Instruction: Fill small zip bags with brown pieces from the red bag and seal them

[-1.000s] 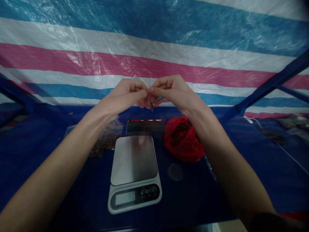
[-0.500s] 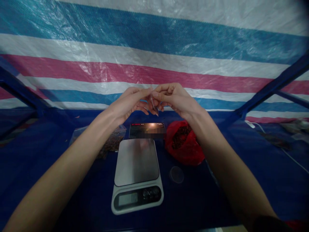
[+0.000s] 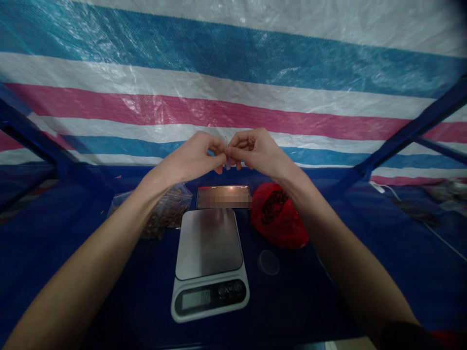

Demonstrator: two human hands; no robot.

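My left hand [image 3: 202, 153] and my right hand [image 3: 255, 150] meet above the far side of the table. Fingers and thumbs pinch a small clear plastic bag [image 3: 228, 163] between them, mostly hidden by the fingertips. Below the hands lies a phone [image 3: 211, 197] with its screen lit. Nearer to me stands a kitchen scale [image 3: 209, 245] with a bare steel plate and a display that seems to read 0.0. A red plastic bag [image 3: 288, 228] with small dark reddish pieces sits open under my right forearm.
A clear zip bag [image 3: 171, 206] of brownish pieces lies by my left forearm. Right of the scale is a round clear lid or shallow dish [image 3: 269, 262]. Blue frame bars [image 3: 397, 131] and a striped tarp [image 3: 233, 104] enclose the blue table. A white cable [image 3: 443, 240] runs at right.
The fingers of both hands have curled in tighter around the small clear bag, which now hangs straighter and shows less. The left wrist has risen slightly, uncovering more of the zip bag.
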